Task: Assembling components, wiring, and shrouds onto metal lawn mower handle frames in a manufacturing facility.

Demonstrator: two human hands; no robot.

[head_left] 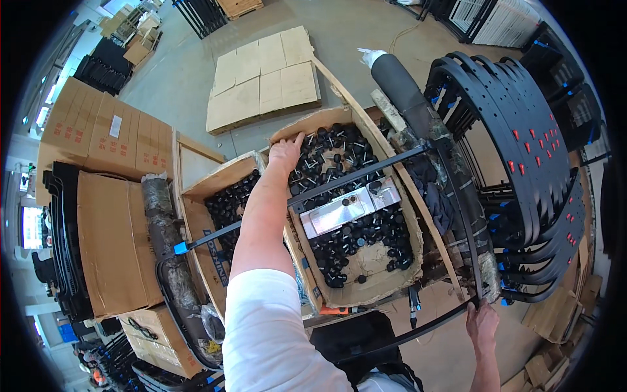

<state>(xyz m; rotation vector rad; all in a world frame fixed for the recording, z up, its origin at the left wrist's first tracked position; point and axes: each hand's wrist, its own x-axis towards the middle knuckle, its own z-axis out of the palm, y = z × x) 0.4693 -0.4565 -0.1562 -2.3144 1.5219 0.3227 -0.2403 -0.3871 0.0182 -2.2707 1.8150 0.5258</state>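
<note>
My left hand [285,154] reaches to the far left corner of a cardboard-lined box [408,261] full of black-headed bolts [339,145]. Its thumb stands apart from the other fingers, whose tips are partly hidden. At the lower right, my right hand [482,321] grips a corner of a black tube frame [460,225]. One straight bar of this frame crosses over the boxes beneath my left forearm, ending in a blue cap [181,248]. A shiny silver metal piece [333,215] lies on the bolts under that bar.
Beside the bolt box, a smaller box [219,176] holds more black pieces. Curved black panels with red pieces [522,144] are stacked at the right. Wrapped rolls [398,81] flank the boxes. Large cartons [108,127] stand left; flattened cardboard [261,78] lies on the floor beyond.
</note>
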